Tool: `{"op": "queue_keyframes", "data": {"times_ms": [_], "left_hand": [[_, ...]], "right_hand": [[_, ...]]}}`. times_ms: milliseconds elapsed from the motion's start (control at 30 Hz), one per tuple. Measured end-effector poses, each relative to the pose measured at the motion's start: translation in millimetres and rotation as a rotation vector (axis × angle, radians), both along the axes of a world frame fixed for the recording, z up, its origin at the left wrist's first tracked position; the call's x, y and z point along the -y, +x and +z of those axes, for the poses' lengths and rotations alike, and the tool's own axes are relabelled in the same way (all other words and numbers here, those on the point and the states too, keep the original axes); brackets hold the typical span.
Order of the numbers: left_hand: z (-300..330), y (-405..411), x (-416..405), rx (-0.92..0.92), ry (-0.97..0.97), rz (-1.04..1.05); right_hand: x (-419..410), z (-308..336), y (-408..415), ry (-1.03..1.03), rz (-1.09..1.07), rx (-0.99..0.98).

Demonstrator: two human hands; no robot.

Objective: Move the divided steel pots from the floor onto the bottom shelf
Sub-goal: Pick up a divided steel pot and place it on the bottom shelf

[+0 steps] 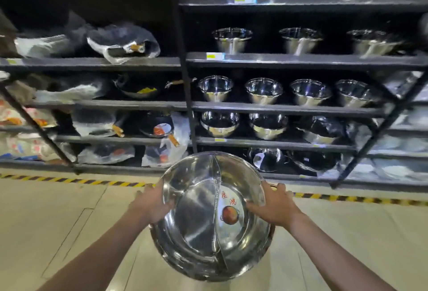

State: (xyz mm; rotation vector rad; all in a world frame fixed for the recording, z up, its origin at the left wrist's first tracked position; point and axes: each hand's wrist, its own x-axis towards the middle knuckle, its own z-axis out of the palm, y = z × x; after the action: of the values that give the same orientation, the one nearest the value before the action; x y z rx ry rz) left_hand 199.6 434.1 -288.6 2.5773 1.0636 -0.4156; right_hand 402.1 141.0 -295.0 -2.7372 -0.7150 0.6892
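Both hands' fingers grip divided pot (208,216) rim; fingertips hidden, shelf goods blurred.

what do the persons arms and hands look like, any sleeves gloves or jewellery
Both forearms are bare as far as the frame shows, with no sleeves in view. The left hand and right hand wear no gloves. No watch, bracelet or ring shows on the visible wrists and fingers, though the picture is slightly blurred, so small items could be missed.
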Motion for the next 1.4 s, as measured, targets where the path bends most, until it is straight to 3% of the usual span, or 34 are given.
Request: {"op": "queue_keyframes", "data": {"times_ms": [267,667,933,1167,1400], "left_hand": [[-19.5,95.4,2.6,-0.018,-0.064,-0.053],[-110.4,192.8,-114.4,-0.117,-0.238,-0.04],[-170.1,280.1,-166.6,-0.221,-0.302,-0.057],[-250.8,347.8,-176.5,-0.246,-0.343,-0.031],[-382.7,414.6,-185.7,-0.206,-0.352,-0.017]], "right_hand": [[8.5,-6.3,78.9,-0.038,-0.104,0.001],[-101.3,-92.0,163.4,-0.145,-0.144,-0.12],[-148.3,-148.6,247.6,-0.088,-0.18,-0.21],[-162.3,-232.6,330.0,-0.095,-0.106,-0.218],[-187.0,-392.2,408.4,-0.11,-0.087,-0.235]]}}
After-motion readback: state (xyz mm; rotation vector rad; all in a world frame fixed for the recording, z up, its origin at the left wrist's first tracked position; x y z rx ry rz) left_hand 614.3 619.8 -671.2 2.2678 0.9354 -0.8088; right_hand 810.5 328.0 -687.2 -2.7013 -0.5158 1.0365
